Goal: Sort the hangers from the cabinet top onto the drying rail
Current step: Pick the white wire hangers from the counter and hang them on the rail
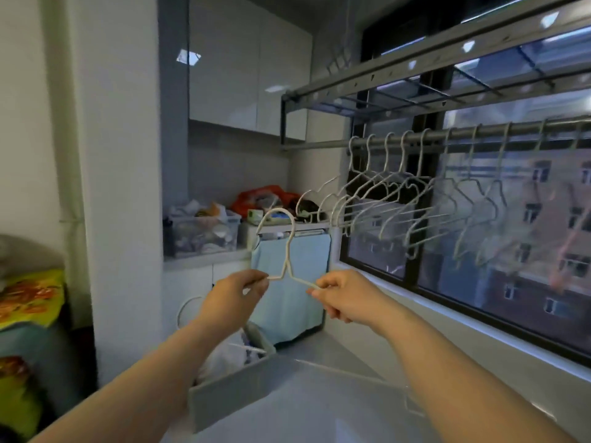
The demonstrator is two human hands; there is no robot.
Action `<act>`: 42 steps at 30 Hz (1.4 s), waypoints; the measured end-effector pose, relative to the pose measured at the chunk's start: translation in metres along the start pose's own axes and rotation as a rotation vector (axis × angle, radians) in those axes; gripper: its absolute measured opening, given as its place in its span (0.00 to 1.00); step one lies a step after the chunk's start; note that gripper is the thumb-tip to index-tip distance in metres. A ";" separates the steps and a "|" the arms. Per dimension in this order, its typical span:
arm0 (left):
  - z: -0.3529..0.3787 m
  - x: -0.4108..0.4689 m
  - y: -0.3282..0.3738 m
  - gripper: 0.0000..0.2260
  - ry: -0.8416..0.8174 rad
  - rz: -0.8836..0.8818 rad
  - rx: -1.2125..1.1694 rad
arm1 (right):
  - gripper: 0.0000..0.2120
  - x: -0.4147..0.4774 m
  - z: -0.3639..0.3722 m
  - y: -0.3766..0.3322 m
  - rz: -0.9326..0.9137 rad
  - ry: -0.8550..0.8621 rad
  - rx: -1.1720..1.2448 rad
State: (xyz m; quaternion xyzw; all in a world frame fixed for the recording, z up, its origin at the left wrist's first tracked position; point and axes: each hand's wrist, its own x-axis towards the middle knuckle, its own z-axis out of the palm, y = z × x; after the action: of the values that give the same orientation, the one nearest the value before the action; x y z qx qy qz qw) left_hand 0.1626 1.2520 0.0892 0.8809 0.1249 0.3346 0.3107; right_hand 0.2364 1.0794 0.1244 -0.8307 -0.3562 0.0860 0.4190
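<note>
I hold a white wire hanger (285, 254) upright in front of me, hook at the top. My left hand (235, 294) pinches its left shoulder. My right hand (342, 294) pinches the right shoulder wire. The hanger's lower part is hidden behind my hands. The grey drying rail (479, 134) runs along the window at upper right, and several white hangers (403, 193) hang from it. Another pale hanger (380, 386) lies flat on the grey cabinet top (319, 404) beneath my right forearm.
A grey box (230, 394) with white bags stands on the cabinet top at left. A light blue cloth (292, 282) hangs behind my hands. A clear storage bin (204, 231) and an orange bag (265, 196) sit on the back counter. The window sill runs along the right.
</note>
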 end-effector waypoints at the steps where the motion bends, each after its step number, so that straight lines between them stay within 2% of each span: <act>1: 0.000 0.021 -0.011 0.12 -0.027 -0.014 0.018 | 0.13 0.026 0.004 -0.001 -0.006 -0.008 -0.011; 4: 0.002 0.091 -0.036 0.13 -0.026 -0.040 0.009 | 0.13 0.105 0.013 -0.005 -0.022 -0.007 -0.023; 8: 0.011 0.185 -0.052 0.09 0.088 -0.052 -0.118 | 0.13 0.200 0.019 -0.015 -0.038 0.031 0.000; 11: 0.022 0.243 -0.067 0.16 0.177 -0.052 -0.077 | 0.14 0.259 0.025 -0.020 -0.039 0.077 0.009; 13: 0.026 0.269 -0.075 0.16 0.167 -0.036 -0.092 | 0.15 0.284 0.027 -0.021 -0.022 0.104 0.011; 16: 0.038 0.316 -0.091 0.10 0.107 0.008 -0.179 | 0.11 0.325 0.026 -0.017 0.023 0.105 -0.032; 20: 0.058 0.376 -0.102 0.09 0.034 0.137 -0.306 | 0.06 0.368 0.022 -0.014 0.085 0.096 -0.010; 23: 0.069 0.420 -0.105 0.11 -0.048 0.235 -0.413 | 0.04 0.394 0.021 -0.018 0.122 0.172 -0.042; 27: 0.085 0.467 -0.096 0.12 -0.291 0.364 -0.534 | 0.12 0.417 0.013 -0.028 0.183 0.359 -0.112; 32: 0.105 0.510 -0.060 0.12 -0.517 0.501 -0.600 | 0.16 0.431 -0.017 -0.035 0.329 0.587 -0.215; 37: 0.121 0.529 -0.014 0.11 -0.579 0.545 -0.718 | 0.18 0.428 -0.054 -0.038 0.336 0.791 -0.321; 40: 0.127 0.532 0.009 0.05 -0.643 0.572 -0.776 | 0.20 0.426 -0.071 -0.040 0.356 0.830 -0.409; 42: 0.132 0.534 0.020 0.06 -0.660 0.605 -0.777 | 0.21 0.426 -0.079 -0.041 0.385 0.823 -0.421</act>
State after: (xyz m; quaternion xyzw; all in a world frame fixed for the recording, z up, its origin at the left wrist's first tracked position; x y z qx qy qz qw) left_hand 0.6483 1.4035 0.2981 0.7567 -0.3664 0.1378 0.5236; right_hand 0.5617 1.3284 0.2724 -0.9130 -0.0113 -0.2470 0.3245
